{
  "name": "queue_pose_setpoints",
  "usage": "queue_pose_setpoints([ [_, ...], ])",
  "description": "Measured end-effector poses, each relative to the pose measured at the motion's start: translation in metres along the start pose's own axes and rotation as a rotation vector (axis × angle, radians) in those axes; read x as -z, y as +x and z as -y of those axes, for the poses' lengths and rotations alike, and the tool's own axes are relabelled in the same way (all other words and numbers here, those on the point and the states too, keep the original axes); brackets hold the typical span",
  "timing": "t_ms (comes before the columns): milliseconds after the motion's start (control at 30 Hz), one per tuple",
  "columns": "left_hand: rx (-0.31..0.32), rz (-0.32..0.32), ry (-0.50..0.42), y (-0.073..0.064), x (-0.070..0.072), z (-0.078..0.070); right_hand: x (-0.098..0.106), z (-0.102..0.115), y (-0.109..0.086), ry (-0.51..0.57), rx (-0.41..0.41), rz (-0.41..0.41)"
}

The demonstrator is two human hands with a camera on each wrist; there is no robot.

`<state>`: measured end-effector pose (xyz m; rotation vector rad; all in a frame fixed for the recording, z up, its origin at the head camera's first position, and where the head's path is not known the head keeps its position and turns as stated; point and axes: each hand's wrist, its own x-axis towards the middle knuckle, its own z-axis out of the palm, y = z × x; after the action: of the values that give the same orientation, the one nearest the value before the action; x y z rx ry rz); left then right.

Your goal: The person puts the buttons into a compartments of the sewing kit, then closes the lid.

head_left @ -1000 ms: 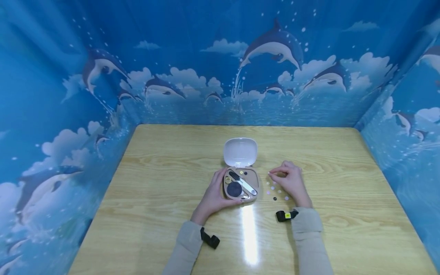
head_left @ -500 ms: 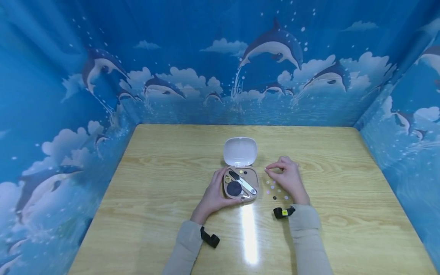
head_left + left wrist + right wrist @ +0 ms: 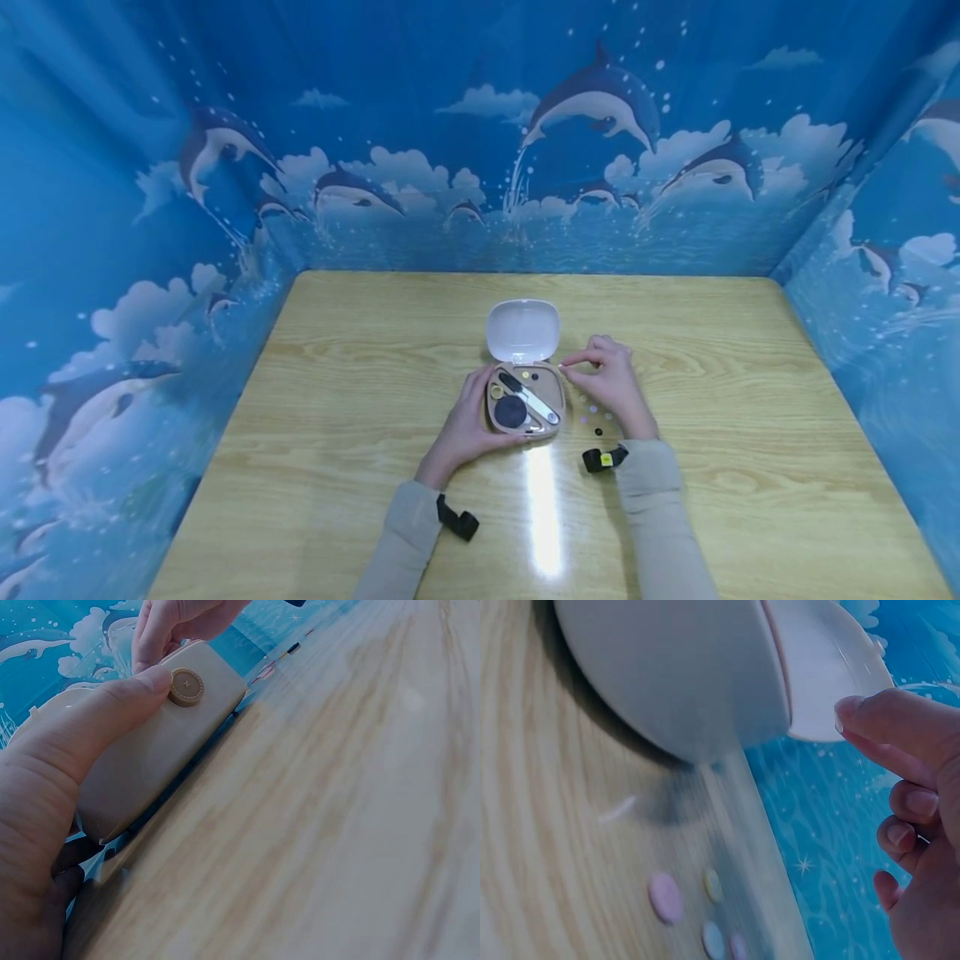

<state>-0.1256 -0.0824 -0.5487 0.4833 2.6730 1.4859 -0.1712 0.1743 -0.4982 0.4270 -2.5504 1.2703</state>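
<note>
A beige sewing box (image 3: 553,388) stands with its white lid (image 3: 523,330) raised behind it. My left hand (image 3: 463,429) grips it from the left, thumb along its front beside a button-shaped latch (image 3: 186,688). Inside lie thread snips (image 3: 531,400) with a black blade cover, a dark round piece (image 3: 512,412), a gold-coloured ring (image 3: 497,391) and a few small buttons (image 3: 526,375). At the box's back right corner, my right hand (image 3: 609,382) pinches a small white button (image 3: 840,726), mostly hidden, between thumb and forefinger.
Several loose pastel buttons, among them a pink one (image 3: 665,898), lie on the wooden table (image 3: 360,358) right of the box. A black button (image 3: 598,432) lies nearest the front. Behind the table hangs a blue dolphin curtain (image 3: 450,150).
My right hand has moved left and slightly away from me, from over the loose buttons to the box's edge, still pinching. My left hand and the box have stayed put.
</note>
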Motion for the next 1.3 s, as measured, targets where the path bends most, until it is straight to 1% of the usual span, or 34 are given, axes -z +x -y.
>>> queue_pose_setpoints([
  [133,0.000,0.002,-0.007,0.000,0.000,0.000,-0.007,0.000,0.001,0.008,-0.008,0.026],
  [267,-0.007,0.000,-0.015,0.000,0.000,0.000,-0.013,0.000,0.000,-0.007,-0.008,0.057],
  [433,-0.003,0.002,-0.008,0.000,-0.001,0.000,-0.020,0.000,0.000,-0.030,-0.038,0.098],
  [567,-0.013,-0.001,-0.002,0.000,-0.001,0.000,-0.024,-0.001,-0.001,-0.043,-0.054,0.124],
  [767,-0.006,0.000,0.006,0.000,-0.001,0.000,-0.026,-0.001,-0.002,-0.053,-0.067,0.145],
  [967,0.005,0.004,0.010,0.000,-0.001,0.001,-0.027,0.000,-0.003,-0.056,-0.061,0.140],
  [1067,0.006,0.007,0.007,0.000,-0.001,0.001,-0.028,0.000,-0.003,-0.056,-0.052,0.125],
  [1300,0.002,-0.003,0.007,0.000,-0.001,0.001,-0.034,-0.001,-0.002,-0.093,-0.023,0.090],
])
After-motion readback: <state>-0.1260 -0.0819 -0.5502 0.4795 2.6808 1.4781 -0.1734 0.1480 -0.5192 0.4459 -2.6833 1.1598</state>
